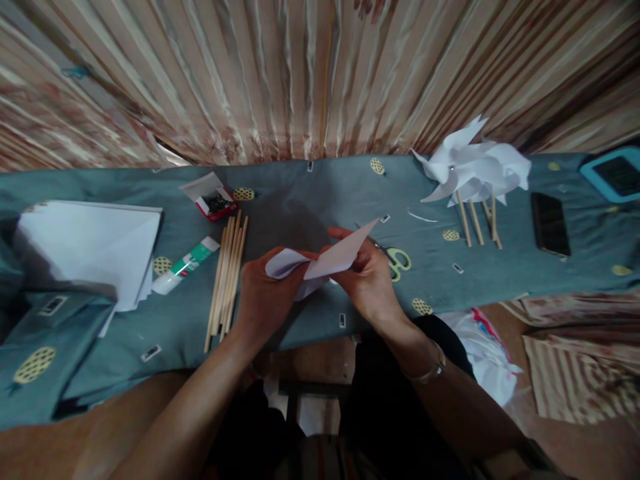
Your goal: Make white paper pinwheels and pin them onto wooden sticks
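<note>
Between my hands, above the cloth, is a white paper pinwheel (336,259), partly folded, with one blade curled over and another pointing up to the right. My left hand (265,290) pinches its left side, near the curled blade. On its right side the fingers of my right hand (367,270) are closed on the paper, some of them hidden behind it. Just beyond my right hand lie scissors (399,261) with yellow-green handles, their blades mostly covered by the hand. Wooden sticks (227,280) lie in a bundle left of my left hand.
A glue stick (187,265), an open red box of small dark pins (215,200) and a stack of white paper (90,247) lie left. Finished pinwheels (475,167) on sticks, a phone (550,223) and a blue-framed device (617,175) lie right. A curtain (300,80) hangs behind.
</note>
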{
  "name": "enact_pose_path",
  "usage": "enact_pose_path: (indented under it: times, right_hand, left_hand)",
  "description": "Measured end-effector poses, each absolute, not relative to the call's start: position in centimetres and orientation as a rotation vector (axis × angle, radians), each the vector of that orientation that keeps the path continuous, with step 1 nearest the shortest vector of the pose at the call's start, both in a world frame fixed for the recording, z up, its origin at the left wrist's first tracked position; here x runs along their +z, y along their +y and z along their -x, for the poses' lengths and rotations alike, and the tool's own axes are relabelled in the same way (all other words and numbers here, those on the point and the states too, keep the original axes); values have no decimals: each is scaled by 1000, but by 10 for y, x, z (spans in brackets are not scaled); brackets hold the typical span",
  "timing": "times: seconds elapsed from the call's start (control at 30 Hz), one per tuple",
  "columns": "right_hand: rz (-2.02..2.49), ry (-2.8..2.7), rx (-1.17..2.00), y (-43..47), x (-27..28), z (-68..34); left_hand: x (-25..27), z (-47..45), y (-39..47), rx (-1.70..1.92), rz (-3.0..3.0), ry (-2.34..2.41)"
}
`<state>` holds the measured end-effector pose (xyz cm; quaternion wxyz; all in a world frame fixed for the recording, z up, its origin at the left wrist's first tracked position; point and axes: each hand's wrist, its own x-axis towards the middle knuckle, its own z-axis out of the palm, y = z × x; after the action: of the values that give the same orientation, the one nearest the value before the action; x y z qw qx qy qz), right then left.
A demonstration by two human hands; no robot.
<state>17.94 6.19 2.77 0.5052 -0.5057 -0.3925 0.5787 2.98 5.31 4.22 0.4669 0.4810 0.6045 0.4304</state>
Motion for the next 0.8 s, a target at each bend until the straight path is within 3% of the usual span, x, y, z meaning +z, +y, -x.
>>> enact_pose_path:
  times: [0.8]
  right_hand:
    - [1220,-911,1415,62,24,-178]
  left_hand:
    - [40,-32,53,1071,-1189,1478]
